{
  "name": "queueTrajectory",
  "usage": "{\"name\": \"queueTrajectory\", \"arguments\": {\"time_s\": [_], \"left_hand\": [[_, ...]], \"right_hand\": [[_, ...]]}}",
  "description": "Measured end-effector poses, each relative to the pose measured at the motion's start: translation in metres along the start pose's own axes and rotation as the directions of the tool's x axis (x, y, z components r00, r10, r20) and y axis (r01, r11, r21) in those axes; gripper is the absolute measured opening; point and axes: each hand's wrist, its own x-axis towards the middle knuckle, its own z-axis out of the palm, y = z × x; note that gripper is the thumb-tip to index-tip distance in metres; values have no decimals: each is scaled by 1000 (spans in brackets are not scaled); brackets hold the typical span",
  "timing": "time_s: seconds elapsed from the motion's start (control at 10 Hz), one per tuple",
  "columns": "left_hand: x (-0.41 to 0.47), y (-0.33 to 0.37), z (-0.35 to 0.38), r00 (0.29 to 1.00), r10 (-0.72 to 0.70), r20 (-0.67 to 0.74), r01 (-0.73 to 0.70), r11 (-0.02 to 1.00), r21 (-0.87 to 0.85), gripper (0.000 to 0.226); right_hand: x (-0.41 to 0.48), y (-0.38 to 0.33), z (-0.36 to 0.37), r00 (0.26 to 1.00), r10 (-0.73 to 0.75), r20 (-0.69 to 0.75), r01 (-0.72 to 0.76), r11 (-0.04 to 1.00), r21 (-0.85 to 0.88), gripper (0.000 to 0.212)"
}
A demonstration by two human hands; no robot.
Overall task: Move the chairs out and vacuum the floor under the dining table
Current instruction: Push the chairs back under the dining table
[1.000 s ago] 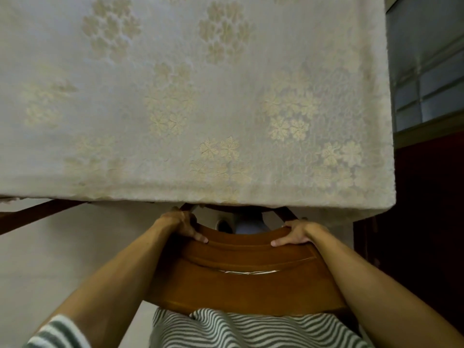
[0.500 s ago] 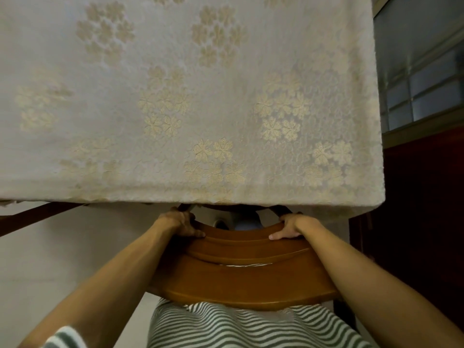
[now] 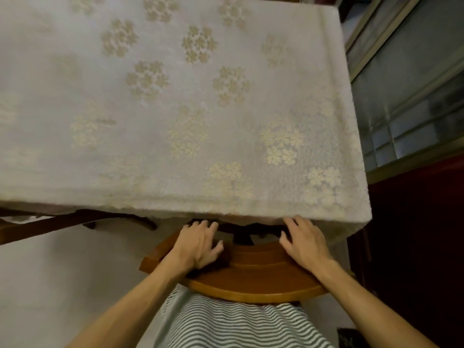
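**Chair withdrawal, early stage.** The person is standing at the near edge of the bench (image 3: pixel 276 205), which is carrying a flowered tablecloth (image 3: pixel 175 96), and is leaning both hands on the curved top rail of the wooden chair (image 3: pixel 251 280). Against the view of a second earlier, the grip is loosening. The fingers were then hooking over the rail's far edge. Now the left hand (image 3: pixel 198 244) and the right hand (image 3: pixel 305 243) are lying flatter on top of the rail, fingers spread wide and closing on nothing. The right fingertips (image 3: pixel 291 222) are brushing the cloth's hanging hem. The head is also rising, so more of the bench top is coming into sight, out to its far right corner. The chair itself is hardly shifting: its rail is sitting just outside the bench edge, close against the person's striped shirt (image 3: pixel 238 322), and its seat is lying hidden beneath the cloth. By this reading the chair is not yet out, and the hands are probably resetting for a fresh pull, since open palms can steady or push the rail but cannot draw it back. A second dark wooden rail (image 3: pixel 62 226) is showing below the bench edge at the left, probably another chair awaiting its turn. The pale floor (image 3: pixel 62 272) is not yet being vacuumed, and no vacuum is appearing in view.
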Motion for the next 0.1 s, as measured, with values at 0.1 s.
{"name": "queueTrajectory", "arguments": {"time_s": [0.1], "left_hand": [[6, 1, -7, 977, 36, -209, -52, 996, -71, 83]], "right_hand": [[9, -2, -8, 976, -72, -204, 94, 990, 103, 34]]}}
